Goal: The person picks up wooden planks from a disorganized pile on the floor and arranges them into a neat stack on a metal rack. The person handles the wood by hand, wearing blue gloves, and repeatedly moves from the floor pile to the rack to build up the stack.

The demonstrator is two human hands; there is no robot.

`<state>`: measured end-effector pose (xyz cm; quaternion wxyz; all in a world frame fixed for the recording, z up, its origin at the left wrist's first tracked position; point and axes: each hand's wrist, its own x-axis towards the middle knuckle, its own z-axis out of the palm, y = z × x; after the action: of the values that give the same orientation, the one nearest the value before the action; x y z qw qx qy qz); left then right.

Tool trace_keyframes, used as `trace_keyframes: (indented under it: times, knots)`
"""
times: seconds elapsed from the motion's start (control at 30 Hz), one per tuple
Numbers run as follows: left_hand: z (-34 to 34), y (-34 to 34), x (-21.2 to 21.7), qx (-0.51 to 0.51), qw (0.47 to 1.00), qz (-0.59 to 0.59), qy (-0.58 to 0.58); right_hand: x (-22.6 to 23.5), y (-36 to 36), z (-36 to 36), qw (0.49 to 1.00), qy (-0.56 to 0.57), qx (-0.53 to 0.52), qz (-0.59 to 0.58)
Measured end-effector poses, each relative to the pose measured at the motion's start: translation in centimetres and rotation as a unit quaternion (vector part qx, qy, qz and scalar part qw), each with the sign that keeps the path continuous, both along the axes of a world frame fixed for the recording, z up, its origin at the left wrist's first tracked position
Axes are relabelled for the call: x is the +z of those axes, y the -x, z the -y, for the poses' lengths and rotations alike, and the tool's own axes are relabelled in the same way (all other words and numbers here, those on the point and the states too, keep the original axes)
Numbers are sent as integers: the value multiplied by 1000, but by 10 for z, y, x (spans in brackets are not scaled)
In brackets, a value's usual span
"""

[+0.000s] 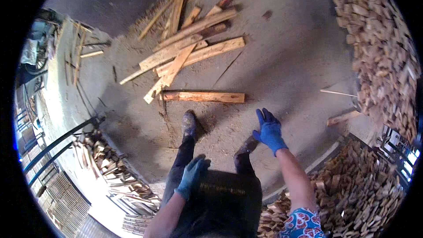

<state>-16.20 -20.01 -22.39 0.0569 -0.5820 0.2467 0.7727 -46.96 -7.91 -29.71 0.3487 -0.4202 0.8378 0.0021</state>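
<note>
I stand on a dusty concrete floor and look down at my legs and boots (pixel 189 123). My left hand (pixel 192 177), in a teal glove, hangs by my left thigh, fingers loosely curled, holding nothing. My right hand (pixel 268 130), in a blue glove, is stretched forward with fingers spread and empty. A single wooden plank (pixel 204 97) lies flat on the floor just ahead of my feet. Beyond it is a loose pile of planks (pixel 185 48) lying crossed over each other.
A tall stack of chopped wood blocks (pixel 383 48) fills the right side, with more blocks (pixel 357 185) low at the right. A thin stick (pixel 338 92) and a short board (pixel 343 117) lie near it. Wood scraps (pixel 105 158) and dark metal rails (pixel 57 143) sit at the left.
</note>
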Motion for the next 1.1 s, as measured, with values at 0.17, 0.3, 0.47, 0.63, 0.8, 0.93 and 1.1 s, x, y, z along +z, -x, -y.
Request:
trace_keyframes:
  times: [0.17,0.3,0.47,0.63,0.8,0.93,1.1]
  knots:
    - [-5,-9,-60,113,952,231,-167,-185,-26,49,989,33,60,-130]
    - [-3,18,-57,88,977,-9,-193,-246,-23,47,979,-7,81,-187]
    - [2,30,-54,119,971,-18,-206,-214,0,40,997,6,71,-20]
    - [-3,27,-77,205,966,43,-154,-101,-33,14,922,-72,-27,378]
    - [-5,44,-64,253,948,-45,-189,54,-121,-8,578,-170,-388,697]
    - [13,53,-10,20,990,19,-139,147,-176,19,654,-164,-461,577]
    - [94,80,19,-312,939,-91,117,155,-164,68,772,-38,-367,517]
